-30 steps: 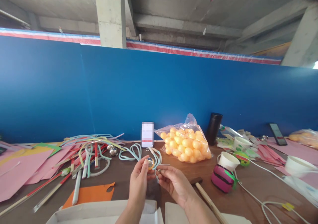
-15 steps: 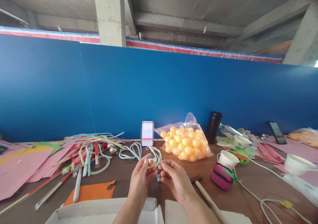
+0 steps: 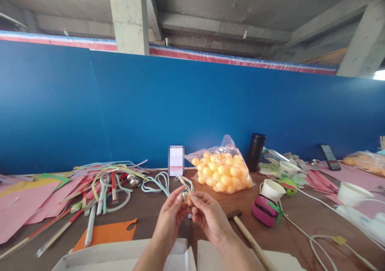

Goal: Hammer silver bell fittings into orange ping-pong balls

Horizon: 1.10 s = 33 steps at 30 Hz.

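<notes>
Between the fingers of my left hand (image 3: 170, 215) is a small shiny silver ball (image 3: 185, 195) with an orange part behind its lower right side. My right hand (image 3: 209, 217) is closed, with its thumb and forefinger pinched at the orange edge, touching it. Whatever else lies under the right fingertips is hidden. Both hands are above the brown table, in front of a propped phone (image 3: 176, 160) and a loop of pale blue cord (image 3: 155, 184). A clear bag of orange balls (image 3: 224, 170) lies just beyond my right hand.
A hammer (image 3: 254, 241) lies right of my hands, beside a magenta pouch (image 3: 264, 211) and a paper cup (image 3: 272, 190). White cardboard (image 3: 126, 255) is under my forearms. Coloured sticks and tubes (image 3: 105, 191), silver balls (image 3: 134, 180) and orange paper (image 3: 112, 233) are left. A blue partition (image 3: 192, 102) stands behind.
My right fingertips have moved left and up against the orange part beside the silver ball; before, there was a gap between them. The camera view has shifted slightly to the right.
</notes>
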Each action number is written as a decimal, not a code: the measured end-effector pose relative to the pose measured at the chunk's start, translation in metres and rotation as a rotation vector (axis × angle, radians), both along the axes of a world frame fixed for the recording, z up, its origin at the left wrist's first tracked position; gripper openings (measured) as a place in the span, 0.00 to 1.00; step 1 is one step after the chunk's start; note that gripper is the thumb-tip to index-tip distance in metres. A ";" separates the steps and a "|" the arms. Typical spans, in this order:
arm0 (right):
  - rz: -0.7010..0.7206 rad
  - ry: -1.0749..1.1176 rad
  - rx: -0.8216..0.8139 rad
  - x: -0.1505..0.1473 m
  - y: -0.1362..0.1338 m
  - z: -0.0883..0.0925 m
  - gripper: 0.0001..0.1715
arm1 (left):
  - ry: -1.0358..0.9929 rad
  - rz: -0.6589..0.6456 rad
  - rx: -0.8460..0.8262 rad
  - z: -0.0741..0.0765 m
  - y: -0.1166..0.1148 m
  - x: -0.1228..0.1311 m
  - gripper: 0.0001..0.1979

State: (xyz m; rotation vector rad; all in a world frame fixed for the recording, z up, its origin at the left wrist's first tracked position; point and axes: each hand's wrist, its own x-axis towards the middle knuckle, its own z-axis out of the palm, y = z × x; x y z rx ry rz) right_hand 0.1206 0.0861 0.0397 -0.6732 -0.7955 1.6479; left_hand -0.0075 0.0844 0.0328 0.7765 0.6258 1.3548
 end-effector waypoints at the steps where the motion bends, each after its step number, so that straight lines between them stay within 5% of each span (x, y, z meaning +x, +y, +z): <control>1: 0.002 0.003 0.001 0.000 0.001 0.000 0.11 | 0.000 -0.010 -0.001 0.000 0.000 0.000 0.21; 33: -0.001 -0.025 0.008 0.001 0.001 -0.003 0.10 | 0.009 -0.042 0.017 0.004 -0.003 -0.002 0.19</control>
